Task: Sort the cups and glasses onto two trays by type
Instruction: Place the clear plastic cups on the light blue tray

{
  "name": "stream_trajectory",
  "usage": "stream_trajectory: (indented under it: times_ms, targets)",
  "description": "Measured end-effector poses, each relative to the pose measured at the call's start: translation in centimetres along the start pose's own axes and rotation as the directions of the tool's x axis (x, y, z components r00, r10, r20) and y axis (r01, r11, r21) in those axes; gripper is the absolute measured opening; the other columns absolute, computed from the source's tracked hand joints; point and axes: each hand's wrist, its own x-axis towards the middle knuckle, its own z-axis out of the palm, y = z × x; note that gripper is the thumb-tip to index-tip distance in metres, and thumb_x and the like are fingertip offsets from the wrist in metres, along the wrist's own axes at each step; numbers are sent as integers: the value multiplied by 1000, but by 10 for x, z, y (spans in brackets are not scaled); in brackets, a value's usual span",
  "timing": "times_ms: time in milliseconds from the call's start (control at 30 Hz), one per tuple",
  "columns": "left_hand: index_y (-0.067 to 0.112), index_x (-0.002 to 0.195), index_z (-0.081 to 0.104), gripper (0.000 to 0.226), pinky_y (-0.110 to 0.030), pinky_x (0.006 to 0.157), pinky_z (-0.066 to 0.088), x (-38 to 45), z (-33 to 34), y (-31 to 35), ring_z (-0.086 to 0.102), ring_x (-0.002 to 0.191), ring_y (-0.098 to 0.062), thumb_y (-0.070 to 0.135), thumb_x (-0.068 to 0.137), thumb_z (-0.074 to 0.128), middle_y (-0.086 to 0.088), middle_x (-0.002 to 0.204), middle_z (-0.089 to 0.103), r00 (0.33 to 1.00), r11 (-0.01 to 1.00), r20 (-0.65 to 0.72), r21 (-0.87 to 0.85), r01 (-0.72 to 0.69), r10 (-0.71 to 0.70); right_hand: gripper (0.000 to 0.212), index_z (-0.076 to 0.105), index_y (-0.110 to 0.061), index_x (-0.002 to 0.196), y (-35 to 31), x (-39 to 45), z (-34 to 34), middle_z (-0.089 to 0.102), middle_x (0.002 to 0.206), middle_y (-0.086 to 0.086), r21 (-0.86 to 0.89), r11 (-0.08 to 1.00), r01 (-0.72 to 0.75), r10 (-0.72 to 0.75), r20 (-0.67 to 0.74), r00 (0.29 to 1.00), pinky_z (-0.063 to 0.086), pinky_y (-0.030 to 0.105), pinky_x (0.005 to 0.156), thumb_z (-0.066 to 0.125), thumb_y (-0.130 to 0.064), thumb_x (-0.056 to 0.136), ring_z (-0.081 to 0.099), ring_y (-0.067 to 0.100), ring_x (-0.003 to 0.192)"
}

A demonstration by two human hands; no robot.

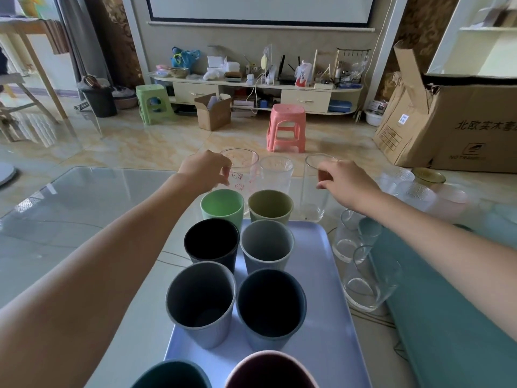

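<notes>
Head view, looking down over a glass-topped desk (70,208). Lavender tray (316,275) right in the middle, loaded with plastic cups in two rows: green cup (222,204) and olive cup (270,204) at the far end, then a black cup (211,242) beside a light grey cup (267,245), then a grey-blue cup (200,301) next to a dark navy cup (270,306), plus a teal cup (173,376) and a maroon cup (270,371) cut off at the bottom edge.

Left hand (205,170) reaching out past the tray, fingers curled on the side of a clear cartoon-print glass (243,169). Ribbed clear glass (275,175) just beside that one, untouched. Right hand (344,182) pinching the rim of a tall clear glass (313,197) standing on the desk off the tray's far right corner.

Teal tray (447,317) off to the right with a few clear tumblers (366,278) on its near-left part, some tilted. More frosted glasses (414,189) further back on the right.

Pink stool (285,127) and a cardboard box (453,121) on the floor behind.
</notes>
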Motion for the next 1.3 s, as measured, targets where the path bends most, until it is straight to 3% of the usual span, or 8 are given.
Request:
stream_trajectory:
  times_ms: [267,400,567,767,1033,1100,1167,1300]
  targets:
    - [15,95,66,18,-21,53,35,-5,1,1,66,84,-25,31,87,66,-4,92,69,999,1000,-51,-3,-2,2,15,54,-12,77,-4,-39,-28,59,75,2,112,989,92,-63,-241,969,41,31,62,67,-16,83,53,23,72]
    - [15,94,68,17,-22,51,33,-11,3,4,60,78,-22,31,86,67,-2,91,70,992,1000,-121,14,22,-20,16,54,-11,75,-9,-53,-29,57,72,1,137,982,133,-112,-152,982,43,34,64,68,-14,82,53,22,72]
    - [14,92,68,9,-29,67,47,-23,6,4,64,85,-27,21,89,64,-9,96,71,982,998,-183,13,57,-53,15,56,-15,75,-13,-61,-16,60,76,3,152,979,133,-124,-69,990,48,40,70,68,-17,82,55,22,75]
    - [12,88,68,5,-39,72,57,-37,-11,-11,68,75,-28,17,87,66,-9,84,71,958,986,-254,-133,102,-134,11,56,-16,78,-17,-62,-7,57,75,-5,159,983,92,-95,12,995,43,28,65,65,-16,85,56,18,76]
    - [11,83,68,6,-47,67,59,-63,-54,-5,69,67,-33,16,83,71,-13,79,72,936,962,-330,-271,33,-125,12,52,-15,93,-29,-66,-8,57,94,4,96,994,53,-58,47,997,39,29,67,61,-21,88,52,21,79]
    - [9,84,67,7,-46,63,59,-71,-64,0,69,60,-32,14,82,71,-15,77,72,934,954,-341,-299,-2,-105,32,49,-19,114,-32,-70,-14,51,120,6,92,995,47,-53,63,997,40,29,71,64,-25,85,53,20,82]
    - [9,86,67,9,-44,61,60,-79,-74,3,69,58,-30,15,82,71,-14,78,72,927,952,-364,-305,-22,-95,57,36,-26,133,-36,-74,-24,39,137,7,59,997,54,-53,-16,998,45,32,72,66,-28,84,57,25,89]
    - [10,89,69,9,-48,61,59,-92,-97,5,70,62,-33,13,81,71,-15,76,72,905,916,-404,-400,-41,-136,66,32,-24,137,-50,-82,-50,39,134,12,116,982,150,-114,-267,957,50,37,71,68,-24,82,59,29,91]
